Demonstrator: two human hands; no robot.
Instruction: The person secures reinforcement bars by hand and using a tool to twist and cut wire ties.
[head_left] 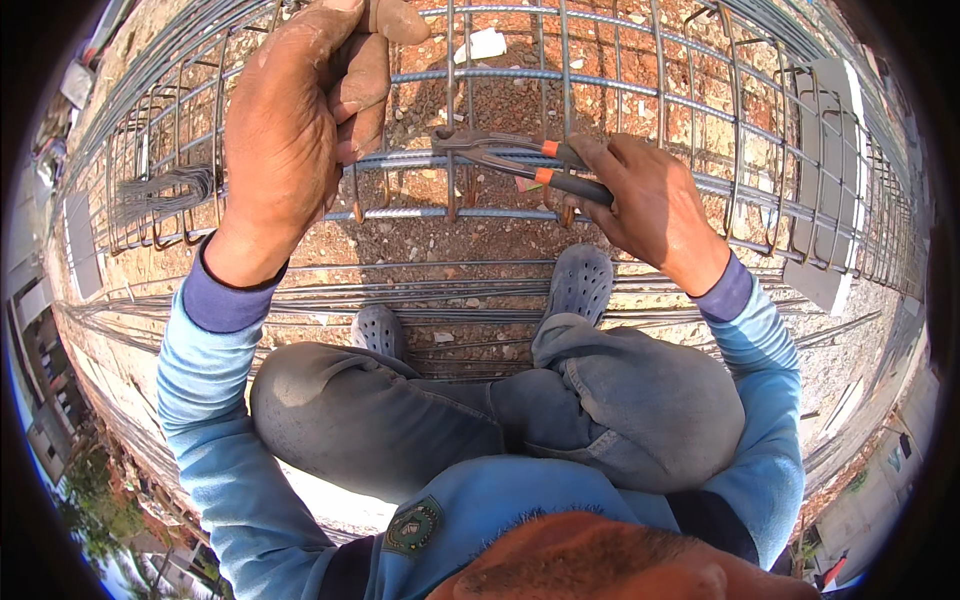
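My right hand is wrapped round the dark handles of a pair of pincers with orange bands. The pincers' head points left, over the lower bars of a steel rebar cage. At the upper left my left hand is raised above the cage, its fingers curled and pressed together. Whatever those fingers may hold is hidden. A bundle of thin tie wire lies on the cage bars, left of my left wrist.
Loose straight rods run across the ground by my shoes. Grey boards stand at the cage's right and left ends. A white scrap lies on the stony reddish soil beneath the bars. My bent knees are close below the cage.
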